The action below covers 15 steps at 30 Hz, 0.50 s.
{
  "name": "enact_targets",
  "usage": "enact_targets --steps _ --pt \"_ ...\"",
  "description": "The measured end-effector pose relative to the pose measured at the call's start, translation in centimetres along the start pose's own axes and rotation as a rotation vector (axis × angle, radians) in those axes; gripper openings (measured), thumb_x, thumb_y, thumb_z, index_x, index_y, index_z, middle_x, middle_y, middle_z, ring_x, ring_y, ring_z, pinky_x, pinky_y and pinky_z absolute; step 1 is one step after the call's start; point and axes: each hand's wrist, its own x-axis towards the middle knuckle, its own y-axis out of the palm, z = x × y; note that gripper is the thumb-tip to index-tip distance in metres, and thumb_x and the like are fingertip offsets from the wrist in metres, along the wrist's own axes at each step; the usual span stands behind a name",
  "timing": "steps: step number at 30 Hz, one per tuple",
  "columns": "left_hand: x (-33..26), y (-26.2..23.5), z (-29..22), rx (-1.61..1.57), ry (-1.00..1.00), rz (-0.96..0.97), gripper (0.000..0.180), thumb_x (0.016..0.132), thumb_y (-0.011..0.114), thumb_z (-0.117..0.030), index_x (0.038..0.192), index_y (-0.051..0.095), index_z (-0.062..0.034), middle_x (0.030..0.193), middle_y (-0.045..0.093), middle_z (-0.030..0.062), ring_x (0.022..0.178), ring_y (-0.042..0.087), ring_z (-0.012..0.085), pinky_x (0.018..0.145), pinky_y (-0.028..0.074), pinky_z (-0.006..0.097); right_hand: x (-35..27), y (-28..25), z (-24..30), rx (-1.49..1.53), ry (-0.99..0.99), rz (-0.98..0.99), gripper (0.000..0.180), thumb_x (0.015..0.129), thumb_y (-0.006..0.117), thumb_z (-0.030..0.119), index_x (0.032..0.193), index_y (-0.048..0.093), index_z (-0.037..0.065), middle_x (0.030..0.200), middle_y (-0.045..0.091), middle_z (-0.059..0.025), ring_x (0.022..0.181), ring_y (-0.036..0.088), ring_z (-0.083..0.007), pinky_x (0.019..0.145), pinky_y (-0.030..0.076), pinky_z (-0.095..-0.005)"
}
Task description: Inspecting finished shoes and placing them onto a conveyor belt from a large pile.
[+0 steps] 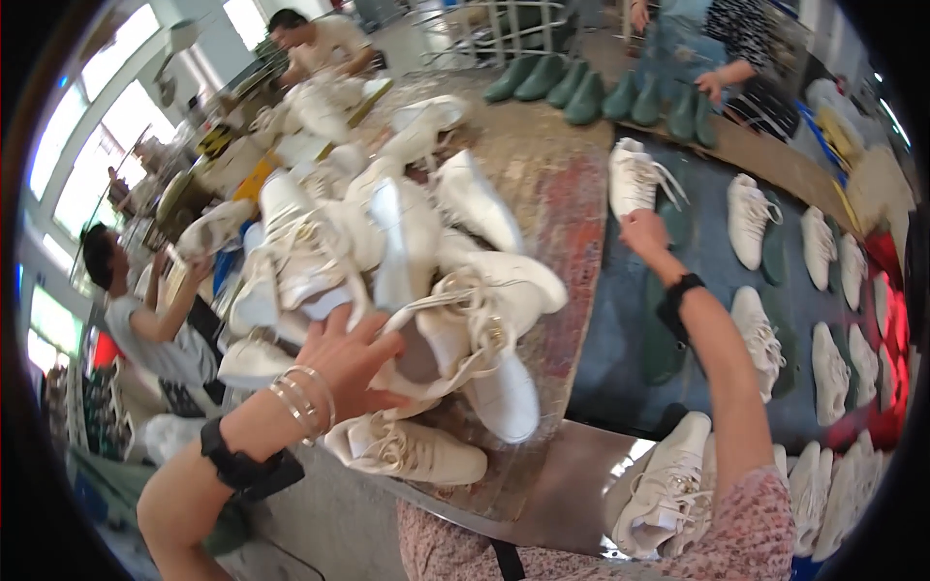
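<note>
A pile of off-white lace-up sneakers covers the left part of the worn table. My left hand rests among them with its fingers apart, touching the collars of two sneakers; the fingertips partly disappear behind the shoes. One laced sneaker lies just right of this hand, and another is below it at the table's near edge. Over the dark conveyor belt, my right hand is closed on the heel end of a white sneaker, whose toe points away from me. A green shape lies beside that shoe.
More sneakers stand in rows on the dark belt, with green pieces beside them. Green shoe lasts line the far edge. A co-worker's hand touches the lasts; two people sit at left. Sneakers stand near my right elbow.
</note>
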Motion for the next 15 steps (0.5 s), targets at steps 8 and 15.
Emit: enact_targets --steps 8,15 --pt "-0.4 1.2 0.4 0.016 -0.013 -0.008 0.056 0.067 0.076 -0.051 0.110 0.056 -0.0198 0.128 0.047 0.0065 0.115 0.042 0.0406 0.089 0.038 0.053 4.5 3.3 -4.3 -0.515 -0.386 0.001 0.046 0.076 0.057 0.019 0.120 0.060 0.006 0.128 0.052 -0.0209 0.115 0.054 -0.0346 0.097 0.044 -0.0435" --pt "-0.2 1.4 0.6 -0.001 -0.031 -0.026 0.060 0.065 0.077 -0.048 0.113 0.055 -0.0202 0.127 0.049 0.0034 0.114 0.043 0.0360 0.088 0.039 0.050 -7.6 0.2 12.5 0.291 -0.918 0.030 0.036 0.085 0.055 0.012 0.119 0.056 0.004 0.123 0.053 -0.0147 0.112 0.055 -0.0263 0.089 0.048 -0.0366"
